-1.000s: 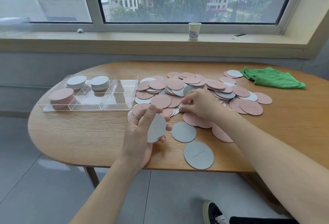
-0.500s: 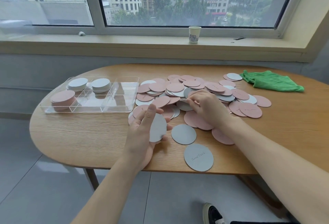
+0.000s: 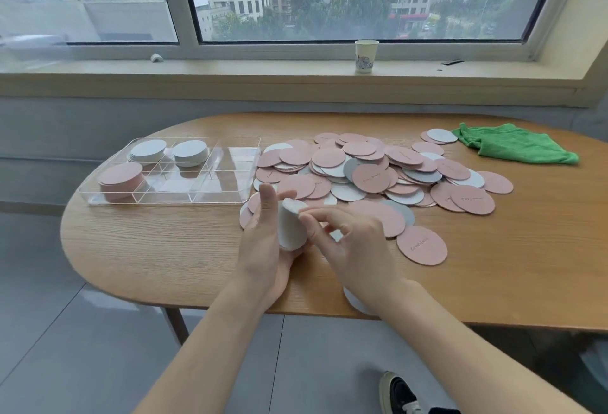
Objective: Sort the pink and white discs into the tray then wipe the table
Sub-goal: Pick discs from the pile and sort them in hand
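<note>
My left hand (image 3: 265, 245) holds a small stack of white discs (image 3: 289, 226) upright above the table's near edge. My right hand (image 3: 348, 249) is right beside it, its fingertips pinching a white disc against that stack. A loose pile of pink and white discs (image 3: 371, 173) covers the middle of the wooden table (image 3: 164, 249). The clear tray (image 3: 230, 198) at the left holds a pink stack (image 3: 121, 178) in its near-left compartment and two white stacks (image 3: 148, 150) (image 3: 190, 152) in the far ones. A white disc (image 3: 353, 301) peeks out under my right wrist.
A green cloth (image 3: 513, 143) lies crumpled at the table's far right. A single pink disc (image 3: 421, 245) sits apart, near the front edge. A paper cup (image 3: 366, 55) stands on the window sill. My shoe (image 3: 398, 394) shows on the floor below.
My right hand left the pile and came back to my left hand with a white disc. The white disc that lay by the stack is gone from the table.
</note>
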